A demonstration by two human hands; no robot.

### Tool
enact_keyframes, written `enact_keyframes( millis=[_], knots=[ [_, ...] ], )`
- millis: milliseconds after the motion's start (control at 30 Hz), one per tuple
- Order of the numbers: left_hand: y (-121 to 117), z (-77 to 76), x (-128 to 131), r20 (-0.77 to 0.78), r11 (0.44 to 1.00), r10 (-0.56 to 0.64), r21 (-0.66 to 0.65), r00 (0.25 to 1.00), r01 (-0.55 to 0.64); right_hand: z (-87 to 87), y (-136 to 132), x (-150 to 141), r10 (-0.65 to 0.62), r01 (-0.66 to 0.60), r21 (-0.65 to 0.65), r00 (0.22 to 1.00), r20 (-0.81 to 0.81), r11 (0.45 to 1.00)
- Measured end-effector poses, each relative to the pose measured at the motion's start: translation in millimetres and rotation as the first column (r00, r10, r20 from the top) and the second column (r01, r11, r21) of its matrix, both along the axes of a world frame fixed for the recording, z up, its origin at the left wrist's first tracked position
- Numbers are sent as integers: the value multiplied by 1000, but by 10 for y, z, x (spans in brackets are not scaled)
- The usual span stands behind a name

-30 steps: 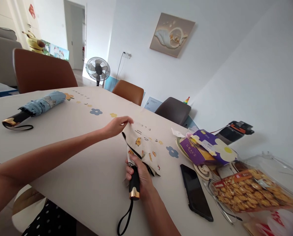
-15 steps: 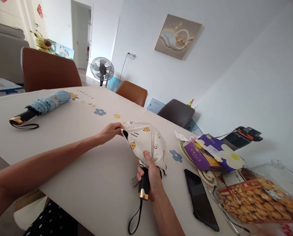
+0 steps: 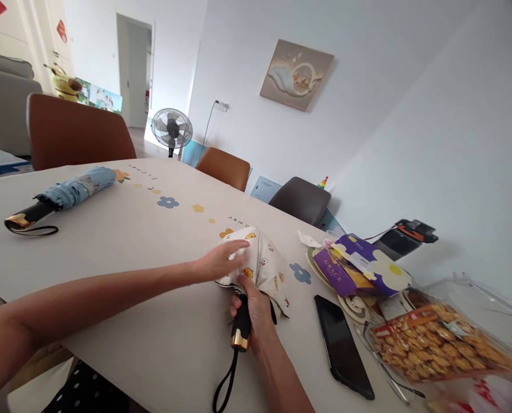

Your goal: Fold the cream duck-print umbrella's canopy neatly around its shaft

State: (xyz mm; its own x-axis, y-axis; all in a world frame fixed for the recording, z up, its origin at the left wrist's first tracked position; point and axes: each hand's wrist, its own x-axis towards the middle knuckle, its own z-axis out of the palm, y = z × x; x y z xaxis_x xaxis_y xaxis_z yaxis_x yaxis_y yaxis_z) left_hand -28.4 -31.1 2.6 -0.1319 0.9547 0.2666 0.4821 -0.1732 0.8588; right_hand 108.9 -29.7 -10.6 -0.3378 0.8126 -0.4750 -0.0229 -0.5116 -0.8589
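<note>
Left hand [image 3: 222,259] has let go of the panel corner it was pulling out to the left and now lies across the cream umbrella [image 3: 269,265], fingers stretched and loose, no pinch seen; they're motion-blurred, so can't tell if they touch the fabric. For the work in hand, that leaves the right hand [image 3: 258,314] as the only sure hold: closed round the top of the black handle [image 3: 241,321], thumb up on the cloth. The pulled-out panel has dropped back toward the rest of the canopy. Umbrella is above the near part of the surface [image 3: 165,327], between the blue umbrella [image 3: 79,188] off to the left and the phone [image 3: 344,347] on the right, handle toward the wearer. Looks: canopy loose and puffed, not wrapped, a fold running down from its peak, hem flaring at lower right; cream cloth with small yellow and orange cartoon prints. Handle ends in a shiny gold cap [image 3: 239,341], black wrist loop [image 3: 225,385] hanging off it. Blue umbrella lies rolled tight, nobody touching it.
</note>
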Motion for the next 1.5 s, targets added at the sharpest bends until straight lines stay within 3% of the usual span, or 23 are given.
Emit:
enact_keyframes(
  millis=[67, 133, 200, 267, 400, 500, 567, 667, 767, 867, 967, 1033, 1100, 1200, 1300, 1333, 1400, 1500],
  knots=[
    [54, 28, 234, -10, 997, -29, -73, 1000, 28, -29, -11, -7, 4, -5, 30, 1000, 30, 1000],
    [143, 40, 367, 39, 992, 46, -115, 998, -41, -53, -17, -7, 21, -25, 59, 997, 68, 998],
    [252, 54, 405, 154, 979, 149, -159, 977, -125, -54, -24, -3, 46, -53, 84, 995, 85, 995],
    [361, 80, 376, 339, 965, 196, -234, 920, -120, -30, -36, 4, 59, -68, 93, 994, 91, 993],
    [507, 159, 207, 729, 943, 177, -318, 661, 99, 30, -79, 17, 112, -115, 56, 992, 50, 992],
    [530, 190, 55, 861, 930, 208, -321, 464, 180, 24, -122, 12, 203, -203, 17, 979, -2, 979],
    [525, 178, -26, 890, 922, 227, -327, 395, 206, 2, -148, -3, 247, -247, -6, 969, -25, 969],
    [527, 144, -99, 888, 922, 258, -344, 380, 177, -15, -170, -30, 245, -246, -20, 968, -49, 969],
    [543, 152, -128, 900, 928, 235, -320, 366, 191, 12, -170, -42, 164, -165, 6, 975, -148, 986],
    [545, 197, -133, 932, 914, 168, -270, 321, 304, 56, -174, -34, 136, -137, 16, 946, -295, 990],
    [532, 207, -121, 955, 885, 88, -204, 282, 418, 72, -198, -31, 226, -256, -45, 912, -343, 965],
    [536, 173, -111, 955, 882, 61, -188, 291, 432, 64, -215, -42, 221, -262, -88, 919, -327, 961],
    [552, 120, -103, 934, 900, 48, -193, 353, 390, 49, -219, -58, 139, -170, -89, 949, -282, 981],
    [571, 56, -72, 789, 955, 126, -260, 602, 141, 27, -178, -63, 46, -52, -26, 979, -200, 998],
    [520, 71, 43, 442, 960, 233, -247, 866, -132, 19, -103, -40, 45, -51, -40, 991, -126, 998],
    [482, 93, 106, 317, 968, 203, -206, 926, -142, 18, -83, -32, 47, -55, -70, 993, -109, 996],
    [385, 146, 256, 76, 994, 57, -98, 995, -49, 14, -66, -26, 48, -62, -121, 993, -111, 991],
    [248, 199, 469, -273, 983, -174, 0, 946, 181, -4, -91, -46, 35, -48, -67, 981, -191, 997]
  ],
)
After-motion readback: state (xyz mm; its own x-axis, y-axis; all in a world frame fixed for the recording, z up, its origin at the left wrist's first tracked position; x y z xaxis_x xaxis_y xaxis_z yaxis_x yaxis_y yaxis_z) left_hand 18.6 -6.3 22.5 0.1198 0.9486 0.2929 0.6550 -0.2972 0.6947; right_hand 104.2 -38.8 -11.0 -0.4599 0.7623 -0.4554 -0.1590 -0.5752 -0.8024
